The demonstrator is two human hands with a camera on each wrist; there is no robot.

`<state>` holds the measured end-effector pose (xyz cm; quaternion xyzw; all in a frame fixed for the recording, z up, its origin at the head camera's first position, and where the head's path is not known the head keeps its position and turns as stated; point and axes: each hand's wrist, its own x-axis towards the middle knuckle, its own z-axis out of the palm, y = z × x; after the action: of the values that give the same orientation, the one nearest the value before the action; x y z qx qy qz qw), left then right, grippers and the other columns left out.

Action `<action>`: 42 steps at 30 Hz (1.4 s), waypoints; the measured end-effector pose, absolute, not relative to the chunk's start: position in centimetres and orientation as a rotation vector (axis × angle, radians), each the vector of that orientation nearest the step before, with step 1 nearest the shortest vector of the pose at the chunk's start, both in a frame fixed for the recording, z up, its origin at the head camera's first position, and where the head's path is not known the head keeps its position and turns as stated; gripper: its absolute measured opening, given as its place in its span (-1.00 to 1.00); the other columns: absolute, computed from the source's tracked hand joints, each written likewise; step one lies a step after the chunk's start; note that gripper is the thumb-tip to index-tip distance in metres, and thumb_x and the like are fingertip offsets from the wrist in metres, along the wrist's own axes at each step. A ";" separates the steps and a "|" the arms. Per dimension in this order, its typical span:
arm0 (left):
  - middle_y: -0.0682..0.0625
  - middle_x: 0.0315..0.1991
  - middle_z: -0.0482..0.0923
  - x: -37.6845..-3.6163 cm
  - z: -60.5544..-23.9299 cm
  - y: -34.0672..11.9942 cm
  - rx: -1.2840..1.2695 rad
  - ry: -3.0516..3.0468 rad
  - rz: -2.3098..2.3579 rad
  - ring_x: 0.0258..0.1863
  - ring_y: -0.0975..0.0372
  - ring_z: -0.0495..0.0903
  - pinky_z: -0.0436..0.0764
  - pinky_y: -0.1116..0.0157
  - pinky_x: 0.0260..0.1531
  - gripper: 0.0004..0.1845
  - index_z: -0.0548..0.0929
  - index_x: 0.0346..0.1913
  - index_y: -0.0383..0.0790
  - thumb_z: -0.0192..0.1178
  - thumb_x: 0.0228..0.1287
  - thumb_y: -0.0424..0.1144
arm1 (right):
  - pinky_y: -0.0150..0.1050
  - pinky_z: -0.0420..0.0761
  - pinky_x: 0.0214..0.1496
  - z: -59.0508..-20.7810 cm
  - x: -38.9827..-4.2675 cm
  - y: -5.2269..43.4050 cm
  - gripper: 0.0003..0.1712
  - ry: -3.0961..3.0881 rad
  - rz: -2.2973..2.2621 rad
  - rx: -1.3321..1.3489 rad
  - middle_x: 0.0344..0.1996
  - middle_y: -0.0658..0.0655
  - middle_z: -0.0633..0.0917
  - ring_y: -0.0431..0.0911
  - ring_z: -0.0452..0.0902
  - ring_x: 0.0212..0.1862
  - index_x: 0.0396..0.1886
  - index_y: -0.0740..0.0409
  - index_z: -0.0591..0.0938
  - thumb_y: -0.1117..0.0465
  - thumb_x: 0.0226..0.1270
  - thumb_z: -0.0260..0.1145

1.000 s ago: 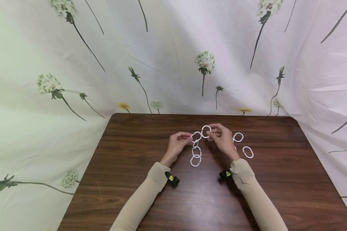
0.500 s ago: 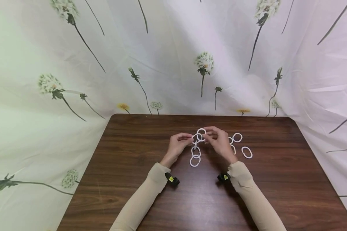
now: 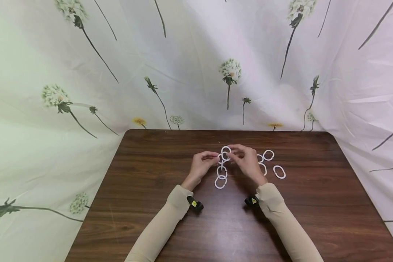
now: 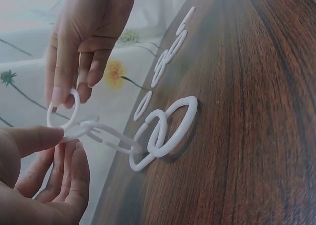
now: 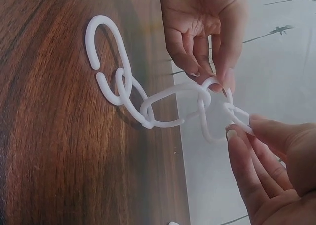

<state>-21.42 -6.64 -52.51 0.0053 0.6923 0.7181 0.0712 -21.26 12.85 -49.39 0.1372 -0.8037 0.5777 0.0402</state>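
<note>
White plastic C-shaped chain links, each with a small gap, hook together between the hands. My left hand point(image 3: 199, 168) pinches the top link point(image 4: 89, 125) of a short chain. From it the chain hangs down to the table, where its lowest link point(image 5: 121, 42) lies flat. Another white link point(image 3: 226, 147) is pinched between the thumb and fingers of my right hand point(image 3: 247, 162). That link overlaps the left hand's link; in the right wrist view the two cross at the fingertips. Whether they are fully hooked cannot be told.
Several loose white links lie right of the right hand on the brown wooden table point(image 3: 170, 153), including one oval link point(image 3: 284, 175) set apart and another link point(image 3: 273, 155) farther back. A white flower-print cloth point(image 3: 190, 72) hangs behind the table.
The right hand has moved left with its link, bringing it from beside the left hand's link to overlapping it. The left hand has stayed nearly still.
</note>
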 end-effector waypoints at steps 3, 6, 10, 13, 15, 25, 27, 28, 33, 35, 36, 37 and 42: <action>-0.36 -0.07 0.68 -21.5 -52.5 -6.6 0.008 2.084 2.151 -0.21 0.20 0.74 0.76 0.18 -0.06 -0.67 0.68 -0.01 -0.41 0.39 0.18 -0.35 | 0.09 0.76 -0.33 -50.8 -22.0 13.1 -0.60 -2.453 1.764 0.411 -0.29 0.39 0.76 0.29 0.72 -0.36 0.08 0.27 0.66 0.32 0.23 0.42; -0.32 -0.10 0.71 -21.6 -52.9 -6.5 -0.005 2.093 2.167 -0.23 0.22 0.74 0.77 0.20 -0.08 -0.68 0.71 -0.03 -0.38 0.41 0.16 -0.33 | -0.05 0.78 -0.37 -51.4 -22.3 13.2 -0.60 -2.438 1.765 0.404 -0.30 0.34 0.78 0.22 0.74 -0.38 0.06 0.17 0.68 0.25 0.20 0.45; -0.26 -0.17 0.73 -21.6 -52.8 -6.5 -0.006 2.098 2.176 -0.25 0.22 0.75 0.78 0.28 -0.16 -0.72 0.72 -0.07 -0.37 0.41 0.15 -0.34 | -0.15 0.79 -0.39 -51.5 -22.3 13.2 -0.62 -2.429 1.757 0.391 -0.33 0.30 0.78 0.16 0.75 -0.39 0.03 0.13 0.70 0.23 0.18 0.47; -0.25 -0.19 0.74 -21.6 -52.9 -6.4 0.001 2.094 2.189 -0.30 0.26 0.74 0.78 0.31 -0.19 -0.73 0.72 -0.09 -0.38 0.41 0.15 -0.36 | -0.08 0.79 -0.38 -51.4 -22.2 13.1 -0.63 -2.424 1.735 0.384 -0.34 0.29 0.79 0.16 0.75 -0.39 0.02 0.14 0.71 0.24 0.18 0.47; -0.24 -0.21 0.74 -21.6 -52.9 -6.4 0.004 2.090 2.196 -0.33 0.30 0.74 0.78 0.32 -0.21 -0.72 0.72 -0.09 -0.40 0.41 0.14 -0.36 | -0.01 0.78 -0.36 -51.4 -22.2 13.1 -0.63 -2.423 1.713 0.381 -0.34 0.28 0.79 0.17 0.75 -0.39 0.02 0.15 0.70 0.26 0.19 0.46; -0.25 -0.22 0.74 -21.6 -53.0 -6.0 0.002 2.065 2.209 -0.36 0.35 0.72 0.78 0.33 -0.21 -0.73 0.72 -0.10 -0.42 0.41 0.13 -0.38 | -0.14 0.79 -0.37 -51.4 -22.2 13.1 -0.64 -2.475 1.621 0.385 -0.36 0.22 0.79 0.13 0.76 -0.37 0.01 0.16 0.70 0.27 0.19 0.46; -0.26 -0.22 0.74 -21.6 -53.0 -5.9 0.006 2.057 2.212 -0.36 0.35 0.72 0.78 0.30 -0.20 -0.72 0.71 -0.10 -0.44 0.41 0.13 -0.38 | -0.17 0.78 -0.38 -51.5 -22.2 13.0 -0.64 -2.480 1.606 0.390 -0.37 0.21 0.79 0.12 0.76 -0.37 0.01 0.15 0.70 0.26 0.19 0.46; -0.25 -0.22 0.75 -21.6 -53.0 -5.8 0.009 2.054 2.210 -0.36 0.35 0.72 0.78 0.29 -0.19 -0.72 0.71 -0.10 -0.44 0.42 0.13 -0.38 | -0.19 0.78 -0.39 -51.6 -22.3 13.0 -0.65 -2.478 1.604 0.389 -0.37 0.21 0.79 0.12 0.76 -0.38 0.00 0.15 0.70 0.26 0.19 0.47; -0.28 -0.19 0.74 -21.5 -52.9 -5.6 0.005 2.035 2.208 -0.36 0.32 0.73 0.78 0.26 -0.17 -0.68 0.69 -0.06 -0.47 0.41 0.13 -0.38 | -0.22 0.78 -0.41 -52.0 -22.5 12.8 -0.66 -2.450 1.625 0.390 -0.36 0.25 0.79 0.16 0.76 -0.38 -0.03 0.19 0.69 0.27 0.17 0.48; -0.33 -0.16 0.73 -21.4 -53.0 -5.6 -0.002 2.026 2.210 -0.35 0.31 0.73 0.78 0.26 -0.17 -0.67 0.69 -0.05 -0.48 0.42 0.13 -0.38 | -0.17 0.79 -0.38 -52.1 -22.6 12.8 -0.67 -2.421 1.684 0.365 -0.36 0.28 0.78 0.18 0.75 -0.36 -0.06 0.24 0.69 0.30 0.16 0.48; -0.35 -0.15 0.72 -21.4 -53.0 -5.6 -0.005 2.025 2.212 -0.35 0.31 0.73 0.78 0.26 -0.16 -0.67 0.68 -0.04 -0.48 0.41 0.13 -0.39 | -0.14 0.79 -0.38 -52.1 -22.6 12.8 -0.67 -2.408 1.708 0.354 -0.36 0.29 0.77 0.19 0.75 -0.36 -0.06 0.25 0.68 0.32 0.15 0.48; -0.37 -0.13 0.71 -21.4 -53.0 -5.6 -0.007 2.023 2.212 -0.35 0.31 0.73 0.78 0.26 -0.16 -0.66 0.68 -0.04 -0.48 0.41 0.12 -0.39 | -0.10 0.79 -0.37 -52.2 -22.7 12.8 -0.68 -2.395 1.739 0.336 -0.36 0.31 0.77 0.20 0.75 -0.36 -0.07 0.26 0.68 0.34 0.15 0.48; -0.35 -0.16 0.71 -21.3 -53.0 -5.9 -0.007 2.024 2.217 -0.36 0.33 0.71 0.78 0.32 -0.20 -0.68 0.68 -0.04 -0.48 0.40 0.13 -0.41 | -0.03 0.79 -0.37 -52.2 -22.8 13.1 -0.72 -2.339 1.850 0.254 -0.35 0.37 0.75 0.20 0.75 -0.39 -0.13 0.27 0.66 0.37 0.15 0.47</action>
<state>-21.26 -5.89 -53.03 -0.0023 0.6726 0.7367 0.0697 -22.77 13.05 -52.20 0.0845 -0.7792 0.6166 0.0743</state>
